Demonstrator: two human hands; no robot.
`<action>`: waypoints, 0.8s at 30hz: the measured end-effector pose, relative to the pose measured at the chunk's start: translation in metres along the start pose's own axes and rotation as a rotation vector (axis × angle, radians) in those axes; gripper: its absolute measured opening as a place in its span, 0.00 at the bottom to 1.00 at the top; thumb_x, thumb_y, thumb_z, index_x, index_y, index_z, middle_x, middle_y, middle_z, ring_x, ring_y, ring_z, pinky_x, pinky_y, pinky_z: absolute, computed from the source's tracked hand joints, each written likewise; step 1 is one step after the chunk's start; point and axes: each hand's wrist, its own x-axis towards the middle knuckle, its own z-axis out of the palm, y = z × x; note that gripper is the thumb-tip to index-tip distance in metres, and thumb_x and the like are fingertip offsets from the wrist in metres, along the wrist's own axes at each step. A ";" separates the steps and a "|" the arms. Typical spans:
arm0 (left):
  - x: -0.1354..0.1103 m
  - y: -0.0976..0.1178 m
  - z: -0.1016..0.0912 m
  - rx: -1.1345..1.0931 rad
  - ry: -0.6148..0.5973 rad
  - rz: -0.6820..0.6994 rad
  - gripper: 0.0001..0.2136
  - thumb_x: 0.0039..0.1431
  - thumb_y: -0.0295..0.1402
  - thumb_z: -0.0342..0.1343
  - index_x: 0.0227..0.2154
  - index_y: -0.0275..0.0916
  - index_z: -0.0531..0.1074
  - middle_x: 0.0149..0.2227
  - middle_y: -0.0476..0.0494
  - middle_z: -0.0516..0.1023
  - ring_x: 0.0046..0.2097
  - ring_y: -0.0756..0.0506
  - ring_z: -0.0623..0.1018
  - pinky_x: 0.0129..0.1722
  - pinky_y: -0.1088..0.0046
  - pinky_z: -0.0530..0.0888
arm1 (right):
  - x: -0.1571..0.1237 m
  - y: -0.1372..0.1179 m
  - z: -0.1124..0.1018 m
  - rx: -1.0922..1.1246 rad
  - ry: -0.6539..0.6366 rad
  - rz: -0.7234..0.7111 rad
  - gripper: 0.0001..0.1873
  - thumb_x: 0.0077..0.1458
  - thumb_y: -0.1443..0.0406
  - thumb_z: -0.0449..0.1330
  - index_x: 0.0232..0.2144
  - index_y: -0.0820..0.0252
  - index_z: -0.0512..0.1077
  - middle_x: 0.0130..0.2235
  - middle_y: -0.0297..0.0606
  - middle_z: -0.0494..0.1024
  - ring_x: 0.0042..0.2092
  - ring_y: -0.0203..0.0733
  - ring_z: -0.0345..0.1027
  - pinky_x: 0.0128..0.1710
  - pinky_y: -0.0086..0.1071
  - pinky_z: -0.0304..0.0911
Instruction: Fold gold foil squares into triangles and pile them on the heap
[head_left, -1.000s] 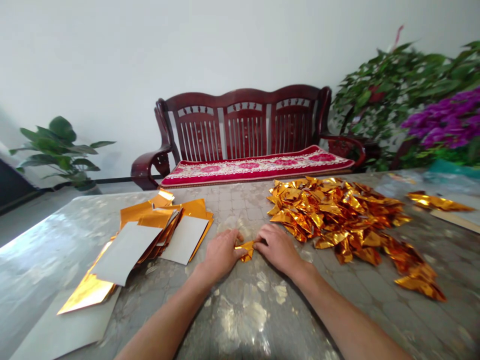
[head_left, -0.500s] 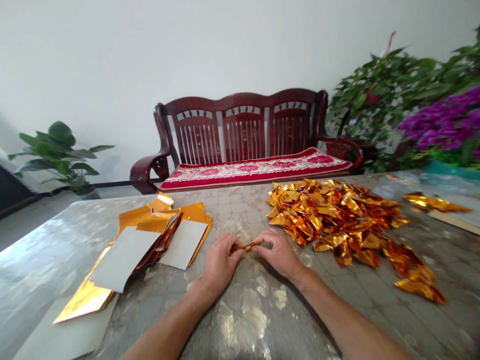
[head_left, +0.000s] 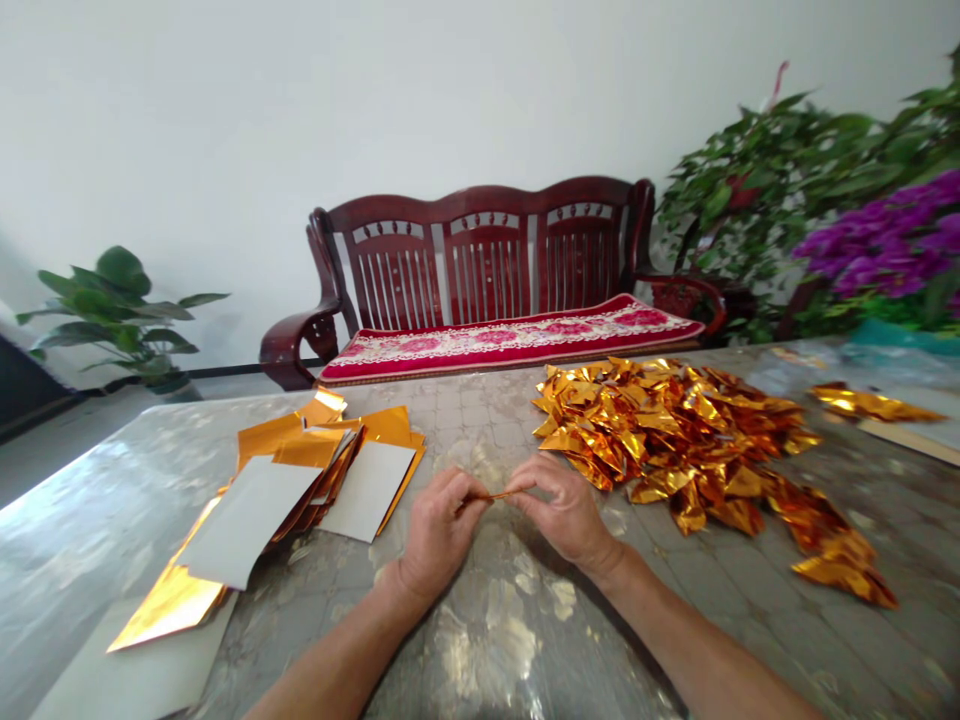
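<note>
Two-handed pinch on a thin twist of gold foil (head_left: 491,496)

Far left, a leafy potted plant (head_left: 120,310) stands on the floor by the white wall, beyond the end of a marble-patterned table (head_left: 75,470) with a glossy, transparent-looking top. At the near left corner of the table lies a pale grey board (head_left: 127,680), with a gold foil sheet (head_left: 169,605) partly on it. Just beyond, loose gold foil sheets (head_left: 322,440) lie in an untidy stack, with two white cards (head_left: 247,510) resting among them.

Just right of that stack, the left hand (head_left: 435,530) is clenched, its thumb and fingers closed on one end of the twist. The twist runs level above the tabletop, a narrow gold strip, and its other end goes into the right hand (head_left: 566,510), whose fingers are curled and grasping it. The hands nearly meet, with only the short strip showing between them.

Right of the hands, a large heap of crumpled gold foil triangles (head_left: 667,430) spreads across the table, trailing toward the near right. Beyond it lies a smaller row of gold foil (head_left: 870,402) on a flat wooden strip (head_left: 900,440). Behind the table are a dark red wooden bench (head_left: 487,260) with a red floral cushion (head_left: 510,345), a leafy green plant (head_left: 772,190), and purple flowers (head_left: 877,240) at the far right
</note>
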 end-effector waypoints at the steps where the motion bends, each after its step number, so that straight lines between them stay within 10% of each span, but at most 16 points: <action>1: 0.000 0.000 0.001 -0.013 0.016 0.011 0.06 0.59 0.25 0.56 0.27 0.39 0.69 0.28 0.51 0.69 0.33 0.50 0.70 0.34 0.76 0.64 | 0.000 -0.001 0.000 -0.001 0.001 -0.002 0.05 0.55 0.68 0.65 0.27 0.56 0.76 0.29 0.33 0.77 0.35 0.39 0.69 0.39 0.33 0.62; 7: 0.001 0.004 0.005 -0.029 0.231 0.036 0.07 0.58 0.23 0.56 0.27 0.39 0.68 0.26 0.53 0.67 0.29 0.52 0.68 0.30 0.78 0.65 | -0.003 -0.008 0.009 0.019 0.137 0.283 0.02 0.54 0.65 0.63 0.31 0.58 0.73 0.31 0.34 0.76 0.33 0.39 0.69 0.34 0.31 0.63; 12: 0.004 0.006 0.010 -0.015 0.323 0.071 0.07 0.58 0.22 0.56 0.28 0.40 0.67 0.27 0.53 0.68 0.30 0.52 0.68 0.31 0.78 0.66 | -0.007 -0.016 0.022 0.221 -0.005 0.420 0.06 0.55 0.63 0.61 0.36 0.59 0.72 0.34 0.34 0.76 0.35 0.38 0.70 0.37 0.31 0.65; 24: -0.001 0.017 0.013 0.016 0.115 0.171 0.09 0.57 0.22 0.55 0.39 0.41 0.69 0.39 0.45 0.72 0.43 0.46 0.73 0.44 0.70 0.72 | -0.007 -0.018 0.029 0.333 0.072 0.417 0.08 0.56 0.61 0.62 0.37 0.59 0.73 0.35 0.34 0.78 0.38 0.39 0.72 0.39 0.30 0.67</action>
